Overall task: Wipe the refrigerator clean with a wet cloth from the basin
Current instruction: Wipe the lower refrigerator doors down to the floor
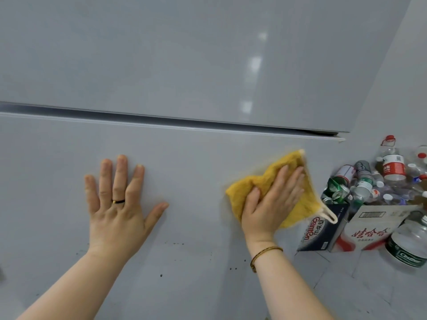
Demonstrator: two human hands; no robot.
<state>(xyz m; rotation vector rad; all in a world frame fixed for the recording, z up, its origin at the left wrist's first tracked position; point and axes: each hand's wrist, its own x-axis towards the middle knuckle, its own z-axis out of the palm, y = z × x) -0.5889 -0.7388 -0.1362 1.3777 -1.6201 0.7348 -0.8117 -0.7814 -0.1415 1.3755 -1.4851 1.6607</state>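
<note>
Fingers [286,181] of the right hand [270,204] lie straight and flat on the yellow cloth [258,181], pressing it on the fridge [184,65] door. They are not curled round it. The cloth sticks out past the fingertips, above and to both sides, and its white loop [329,214] hangs at the lower right. The left hand [117,204] is well apart from the cloth, open, fingers spread wide, flat on the same lower door, holding nothing. Small dark spots [175,243] dot the door below the hands. Above them is the gap [184,118] between the doors. Off to the right, boxes [369,227] and empty bottles [392,165] sit on the floor [369,285].
</note>
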